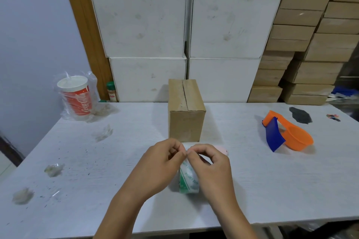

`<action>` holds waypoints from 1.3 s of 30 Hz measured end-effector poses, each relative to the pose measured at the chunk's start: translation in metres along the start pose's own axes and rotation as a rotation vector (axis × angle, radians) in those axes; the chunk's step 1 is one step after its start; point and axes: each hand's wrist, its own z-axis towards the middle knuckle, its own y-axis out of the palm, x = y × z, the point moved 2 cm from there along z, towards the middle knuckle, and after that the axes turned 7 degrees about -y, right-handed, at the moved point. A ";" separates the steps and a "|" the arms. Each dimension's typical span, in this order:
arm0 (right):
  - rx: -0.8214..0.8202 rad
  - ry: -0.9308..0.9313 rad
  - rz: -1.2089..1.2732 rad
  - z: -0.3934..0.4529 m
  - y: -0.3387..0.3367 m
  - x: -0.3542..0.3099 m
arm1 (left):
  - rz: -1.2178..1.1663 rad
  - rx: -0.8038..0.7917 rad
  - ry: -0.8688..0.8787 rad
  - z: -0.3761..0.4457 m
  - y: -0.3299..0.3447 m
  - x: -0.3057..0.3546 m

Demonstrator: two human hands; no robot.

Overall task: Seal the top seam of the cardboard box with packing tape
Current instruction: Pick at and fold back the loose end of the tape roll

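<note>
Between both hands (186,163), tape roll (188,179).

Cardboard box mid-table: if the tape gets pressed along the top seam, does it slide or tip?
The cardboard box looks small and is taller than its near face is wide, so it may tip under a sideways drag. The table looks smooth, so sliding seems likely if it is light. The seam gapes slightly; the flaps may give under pressure. Neither hand steadies it now.

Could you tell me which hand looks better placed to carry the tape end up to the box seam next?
Probably the right hand: its fingertips pinch at the top of the tape roll, directly below the cardboard box. The left hand also pinches there, so it is close.
</note>
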 end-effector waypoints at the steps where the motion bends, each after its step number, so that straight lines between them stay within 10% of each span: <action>1: 0.008 -0.001 0.015 0.000 0.000 -0.001 | -0.005 0.000 0.001 0.000 0.001 0.000; 8: 0.018 0.096 0.032 -0.011 0.007 0.015 | 0.019 -0.003 0.043 -0.008 0.008 -0.004; 14: -0.381 0.088 -0.009 -0.032 0.001 0.023 | -0.089 0.063 0.021 -0.016 0.003 -0.018; 24: -0.181 -0.234 -0.511 -0.010 -0.001 0.009 | -0.081 0.176 -0.110 0.003 0.014 -0.048; 32: -0.388 -0.176 -0.815 -0.005 0.001 0.000 | 0.367 0.101 0.017 -0.003 0.025 -0.060; 39: -0.465 -0.092 -0.798 -0.003 -0.007 0.003 | 0.146 0.248 0.010 -0.006 0.002 -0.062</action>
